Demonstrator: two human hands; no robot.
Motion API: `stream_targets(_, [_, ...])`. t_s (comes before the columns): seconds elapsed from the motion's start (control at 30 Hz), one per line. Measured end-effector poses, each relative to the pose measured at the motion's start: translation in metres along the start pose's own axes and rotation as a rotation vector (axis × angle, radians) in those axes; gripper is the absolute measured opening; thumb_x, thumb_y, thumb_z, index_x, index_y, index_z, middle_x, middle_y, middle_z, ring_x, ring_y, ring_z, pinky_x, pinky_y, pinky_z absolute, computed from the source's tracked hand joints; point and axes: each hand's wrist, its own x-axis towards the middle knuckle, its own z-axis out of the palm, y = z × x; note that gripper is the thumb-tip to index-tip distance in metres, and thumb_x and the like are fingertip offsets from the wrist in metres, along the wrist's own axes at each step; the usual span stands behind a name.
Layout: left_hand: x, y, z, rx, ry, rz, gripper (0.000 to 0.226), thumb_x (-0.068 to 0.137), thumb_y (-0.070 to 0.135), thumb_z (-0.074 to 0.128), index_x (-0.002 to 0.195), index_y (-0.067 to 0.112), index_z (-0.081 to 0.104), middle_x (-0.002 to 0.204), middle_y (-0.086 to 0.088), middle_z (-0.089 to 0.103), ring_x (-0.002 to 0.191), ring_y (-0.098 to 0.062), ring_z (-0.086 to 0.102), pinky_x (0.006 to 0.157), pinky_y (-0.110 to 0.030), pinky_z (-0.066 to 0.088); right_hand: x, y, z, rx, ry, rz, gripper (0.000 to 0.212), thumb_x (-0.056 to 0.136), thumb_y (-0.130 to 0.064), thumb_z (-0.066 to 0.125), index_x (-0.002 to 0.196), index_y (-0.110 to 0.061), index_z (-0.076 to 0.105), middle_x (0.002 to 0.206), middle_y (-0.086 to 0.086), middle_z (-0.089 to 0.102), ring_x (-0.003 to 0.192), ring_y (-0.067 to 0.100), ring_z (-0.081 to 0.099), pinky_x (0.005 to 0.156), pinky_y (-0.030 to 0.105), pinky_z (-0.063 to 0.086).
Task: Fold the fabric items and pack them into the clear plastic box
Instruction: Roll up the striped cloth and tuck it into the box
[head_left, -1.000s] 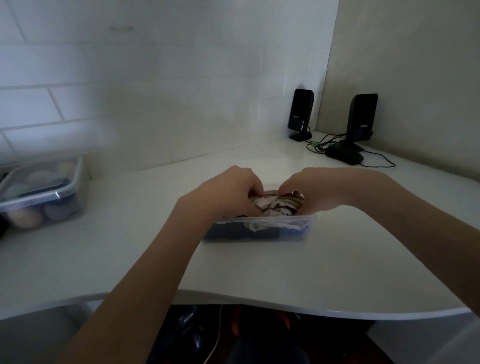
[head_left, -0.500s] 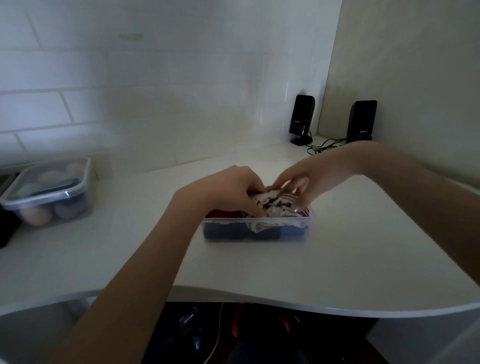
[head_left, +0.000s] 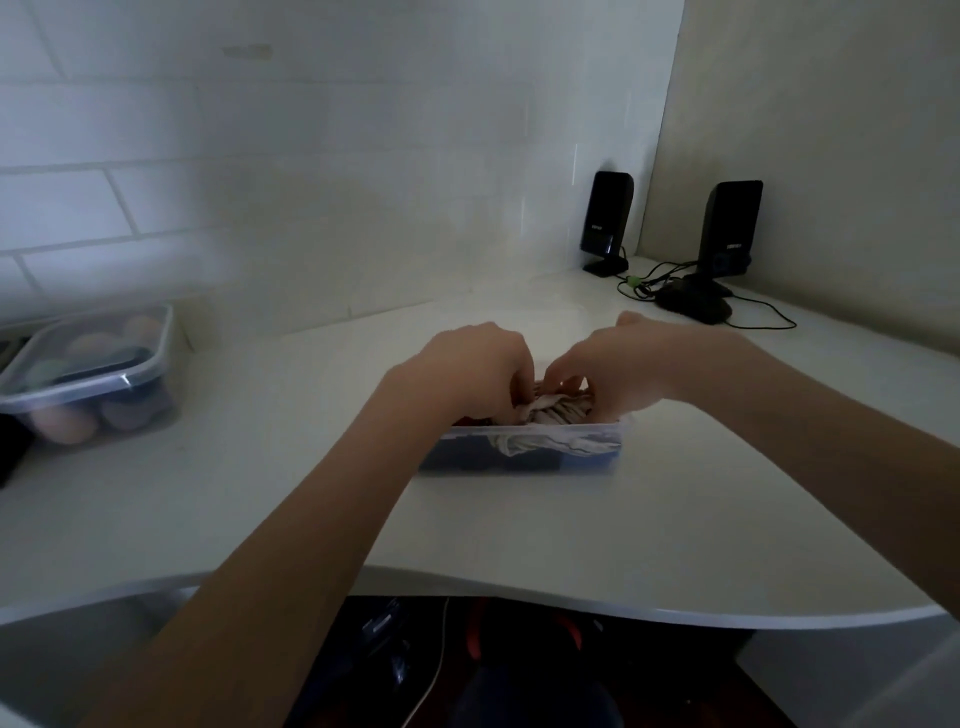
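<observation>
Left hand and right hand, fingers curled into striped fabric inside clear plastic box; bare white surface around, front edge near.

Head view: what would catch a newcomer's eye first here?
Both hands meet at the middle of the desk: the left hand and right hand grip a striped cloth in the clear plastic box. Another lidded box sits far left, and two black speakers stand in the back right corner.
</observation>
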Motion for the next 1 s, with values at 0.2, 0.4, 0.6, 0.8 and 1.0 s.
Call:
stream_targets(0.2, [0.004,-0.002,-0.003,-0.057,-0.116,-0.049,0.04,0.071,0.023,0.074,0.111,0.024,0.066,0.11,0.004,0.068,0.099,-0.016,0.059,0.087,-0.031,0.049,0.007,0.0,-0.002,0.036,-0.166,0.005,0.056,0.088,-0.03,0.051,0.139,-0.036,0.03,0.128,-0.003,0.055,0.098,0.018,0.049,0.1,0.034,0.035])
stream_targets(0.4, [-0.002,-0.003,-0.004,-0.125,-0.082,-0.033,0.038,0.073,0.021,0.073,0.11,0.02,0.067,0.109,0.002,0.07,0.099,-0.016,0.063,0.093,-0.035,0.051,0.004,0.004,-0.005,0.281,-0.318,-0.039,0.06,0.09,-0.021,0.056,0.142,-0.023,0.026,0.144,-0.002,0.043,0.104,0.012,0.044,0.084,0.023,0.033])
stream_targets(0.6, [-0.014,-0.008,-0.009,-0.221,0.06,0.019,0.034,0.073,0.023,0.076,0.105,0.018,0.069,0.104,0.002,0.071,0.091,-0.01,0.064,0.085,-0.027,0.052,-0.011,0.018,-0.002,0.488,0.066,-0.076,0.043,0.076,-0.029,0.074,0.116,-0.029,0.058,0.11,-0.012,0.063,0.095,0.004,0.058,0.084,0.025,0.046])
stream_targets(0.8, [-0.021,-0.005,-0.024,-0.23,0.118,0.025,0.042,0.07,0.023,0.079,0.11,0.018,0.067,0.1,0.006,0.069,0.09,-0.007,0.061,0.079,-0.017,0.047,-0.009,0.01,-0.017,0.401,0.073,-0.089,0.046,0.074,-0.03,0.075,0.117,-0.025,0.059,0.108,-0.01,0.064,0.096,0.01,0.06,0.089,0.028,0.047])
stream_targets(1.0, [-0.01,-0.004,-0.001,-0.063,0.007,0.03,0.039,0.073,0.016,0.072,0.112,0.019,0.065,0.105,-0.001,0.07,0.084,-0.013,0.058,0.075,-0.026,0.047,0.01,-0.01,-0.001,0.099,-0.031,-0.037,0.044,0.086,-0.023,0.055,0.13,-0.021,0.049,0.12,0.001,0.06,0.102,0.019,0.056,0.088,0.03,0.047])
